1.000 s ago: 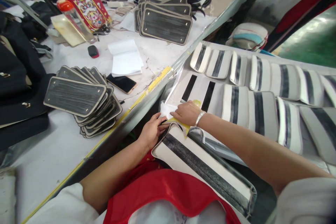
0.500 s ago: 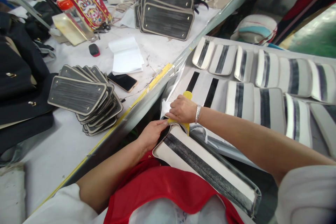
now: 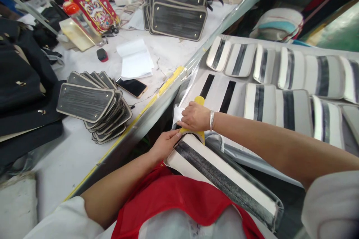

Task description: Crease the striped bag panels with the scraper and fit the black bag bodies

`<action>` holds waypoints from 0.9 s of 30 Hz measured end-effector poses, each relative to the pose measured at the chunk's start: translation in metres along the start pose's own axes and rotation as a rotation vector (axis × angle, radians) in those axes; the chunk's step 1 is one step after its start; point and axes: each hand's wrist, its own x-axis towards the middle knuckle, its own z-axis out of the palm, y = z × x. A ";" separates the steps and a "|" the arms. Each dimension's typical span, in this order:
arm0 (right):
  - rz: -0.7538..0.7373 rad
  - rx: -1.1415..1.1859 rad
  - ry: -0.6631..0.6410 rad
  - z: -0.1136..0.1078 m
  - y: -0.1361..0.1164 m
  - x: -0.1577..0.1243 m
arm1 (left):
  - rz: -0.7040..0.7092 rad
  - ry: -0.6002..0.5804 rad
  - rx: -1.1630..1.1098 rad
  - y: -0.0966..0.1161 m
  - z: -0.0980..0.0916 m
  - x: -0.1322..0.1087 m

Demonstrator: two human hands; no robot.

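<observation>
A long cream panel point(image 3: 238, 168) with a dark stripe down its length and a dark edge lies slantwise against my red apron point(image 3: 168, 198). At its far end, the fingers of my left hand point(image 3: 166, 145) are closed on the panel's edge, thumb stretched toward the other hand. My right hand point(image 3: 196, 117), with a silver bracelet at the wrist, is wrapped round a yellow curved piece point(image 3: 199, 101) that is pressed against that same end. The hand covers the middle of the yellow piece, so its kind is unclear. White paper point(image 3: 177, 114) sticks out beside the knuckles.
To the right, similar striped panels point(image 3: 291, 112) lie in rows on a white board. On the left table are two stacks of dark, light-edged panels point(image 3: 85, 101), a phone point(image 3: 133, 86), a notepad point(image 3: 136, 59), a red box point(image 3: 92, 3) and black bags point(image 3: 19, 82).
The view has shifted slightly. Both hands keep their hold at the panel's far end, with the left hand a little closer to the yellow piece.
</observation>
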 end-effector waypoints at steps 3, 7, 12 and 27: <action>0.037 -0.005 -0.044 -0.003 -0.003 -0.001 | -0.040 -0.032 -0.119 -0.004 -0.002 0.001; 0.168 0.010 -0.117 -0.006 -0.011 -0.007 | -0.086 -0.092 -0.228 -0.008 -0.008 0.007; 0.393 0.032 -0.239 -0.006 -0.026 -0.015 | -0.082 -0.128 -0.159 -0.009 -0.016 0.019; 0.652 0.058 -0.419 -0.013 -0.054 -0.050 | -0.044 -0.216 0.480 0.014 -0.006 0.031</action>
